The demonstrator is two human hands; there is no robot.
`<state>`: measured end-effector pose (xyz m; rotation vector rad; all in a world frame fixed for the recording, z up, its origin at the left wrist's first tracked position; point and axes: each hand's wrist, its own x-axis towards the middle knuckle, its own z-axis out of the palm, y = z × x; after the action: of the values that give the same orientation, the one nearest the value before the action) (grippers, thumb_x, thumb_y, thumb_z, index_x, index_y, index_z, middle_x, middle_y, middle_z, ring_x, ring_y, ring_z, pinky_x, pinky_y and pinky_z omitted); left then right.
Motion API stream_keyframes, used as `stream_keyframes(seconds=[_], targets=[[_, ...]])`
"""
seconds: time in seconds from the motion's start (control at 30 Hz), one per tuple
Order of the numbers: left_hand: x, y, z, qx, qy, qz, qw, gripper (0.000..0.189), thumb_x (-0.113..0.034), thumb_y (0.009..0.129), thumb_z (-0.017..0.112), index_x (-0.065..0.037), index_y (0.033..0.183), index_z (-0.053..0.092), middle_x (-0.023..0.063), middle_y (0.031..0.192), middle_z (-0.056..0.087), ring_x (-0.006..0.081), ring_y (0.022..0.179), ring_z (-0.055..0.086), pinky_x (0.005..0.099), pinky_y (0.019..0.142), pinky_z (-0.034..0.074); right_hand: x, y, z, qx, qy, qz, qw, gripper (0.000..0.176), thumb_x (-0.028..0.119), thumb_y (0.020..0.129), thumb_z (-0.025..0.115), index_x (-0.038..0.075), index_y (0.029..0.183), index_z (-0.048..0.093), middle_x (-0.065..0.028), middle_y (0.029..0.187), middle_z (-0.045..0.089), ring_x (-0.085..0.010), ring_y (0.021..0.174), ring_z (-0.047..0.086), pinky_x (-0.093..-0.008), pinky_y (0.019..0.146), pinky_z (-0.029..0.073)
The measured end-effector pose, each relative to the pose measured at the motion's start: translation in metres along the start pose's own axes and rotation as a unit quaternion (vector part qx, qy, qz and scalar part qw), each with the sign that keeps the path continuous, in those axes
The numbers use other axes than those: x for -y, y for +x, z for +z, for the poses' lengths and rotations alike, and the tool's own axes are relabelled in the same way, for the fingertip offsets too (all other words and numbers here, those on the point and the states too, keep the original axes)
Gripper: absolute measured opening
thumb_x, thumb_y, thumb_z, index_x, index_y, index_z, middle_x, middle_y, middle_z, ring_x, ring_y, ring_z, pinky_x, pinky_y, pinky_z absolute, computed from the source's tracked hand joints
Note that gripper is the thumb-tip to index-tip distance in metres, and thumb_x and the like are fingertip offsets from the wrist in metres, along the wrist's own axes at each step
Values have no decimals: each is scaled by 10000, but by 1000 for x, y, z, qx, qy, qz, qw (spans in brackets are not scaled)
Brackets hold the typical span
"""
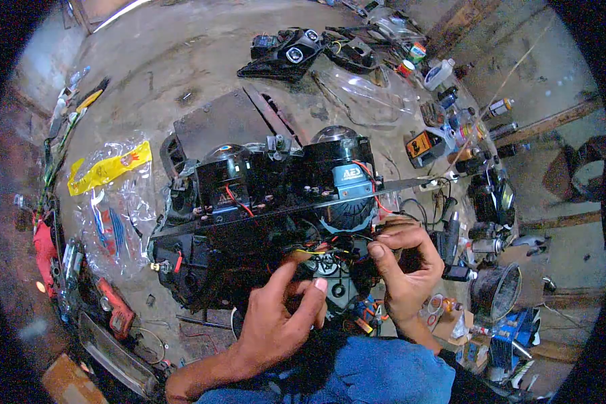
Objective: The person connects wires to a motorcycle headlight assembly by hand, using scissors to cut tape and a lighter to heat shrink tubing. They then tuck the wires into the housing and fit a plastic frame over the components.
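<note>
Wiring work at the near side of the headlight [276, 195], which lies mid-floor just ahead of both hands. Right hand [407, 266]: grip closed, thumb and fingers pinched on the wires [337, 248]. Left hand [279, 323]: grip half open, index tip touching the wires, nothing clearly held. Judged: the next move needs a fine fingertip pinch, since the wires are thin and crowded.

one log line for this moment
left hand: at wires | right hand: pinching wires | projector headlight assembly: on floor
</note>
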<state>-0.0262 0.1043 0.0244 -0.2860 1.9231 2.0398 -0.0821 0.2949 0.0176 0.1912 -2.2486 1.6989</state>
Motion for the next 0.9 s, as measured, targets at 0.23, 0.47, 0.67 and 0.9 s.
stream_keyframes(seconds=[0.23, 0.47, 0.67, 0.9], targets=[[-4, -1, -3, 21, -1, -23, 1000, 442, -104, 1041, 582, -10, 1464, 493, 41, 717, 654, 102, 640, 618, 284, 612, 509, -2, -1, -2, 3, 7, 13, 1000, 161, -20, 786, 841, 17, 861, 702, -119, 900, 738, -221, 873, 681, -368, 877, 511], [-7, 0, -4, 18, 26, 5, 999, 427, -109, 1037, 592, 31, 1431, 506, 55, 724, 665, 113, 645, 633, 289, 620, 521, -3, -4, -5, 8, -1, 7, 1000, 163, -4, 783, 842, 25, 857, 700, -111, 901, 738, -230, 904, 674, -400, 922, 496], [-2, -1, -4, 8, 20, 7, 1000, 415, -104, 1037, 591, 47, 1417, 517, 61, 723, 670, 116, 632, 629, 296, 605, 527, -5, -6, -8, 2, 6, 26, 1000, 174, 4, 780, 848, 28, 879, 706, -105, 907, 734, -241, 959, 667, -392, 928, 490], [-2, -2, -5, 0, 62, 31, 998, 420, -129, 1028, 613, 59, 1395, 532, 77, 722, 697, 128, 638, 666, 308, 605, 541, -5, -7, -8, -3, 11, 33, 999, 174, 2, 776, 853, 30, 878, 716, -102, 908, 735, -242, 953, 667, -380, 920, 488]])
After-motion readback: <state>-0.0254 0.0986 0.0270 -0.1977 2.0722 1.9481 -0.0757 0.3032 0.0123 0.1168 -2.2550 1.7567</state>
